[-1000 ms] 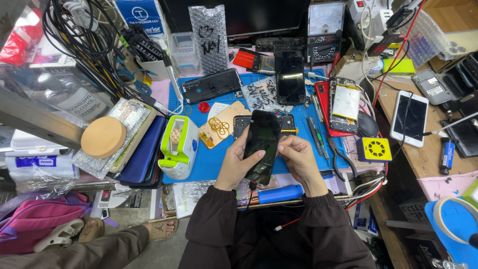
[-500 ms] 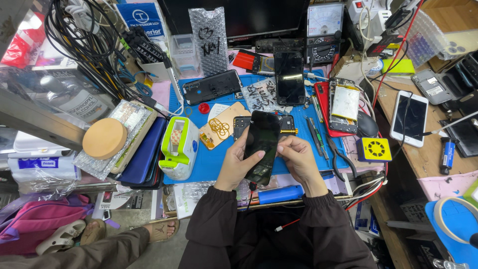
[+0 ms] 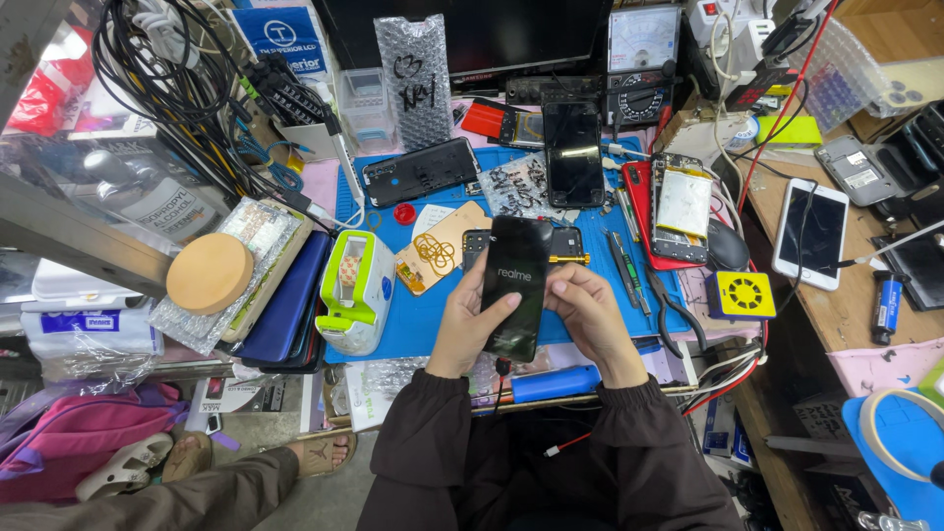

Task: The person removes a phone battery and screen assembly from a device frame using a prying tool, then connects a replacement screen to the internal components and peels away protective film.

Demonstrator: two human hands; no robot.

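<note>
Blue mat [image 3: 413,329]; hands [image 3: 536,315] hold black phone [image 3: 515,287] lengthwise, away.

Black glossy phone [image 3: 515,285], back up, tilted above the blue mat [image 3: 413,329].

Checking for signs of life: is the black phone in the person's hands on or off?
On: the black phone shows a white boot logo on its dark screen, held in both hands.

A blue work mat [image 3: 433,324] carries 2 phones [image 3: 574,154].
</note>
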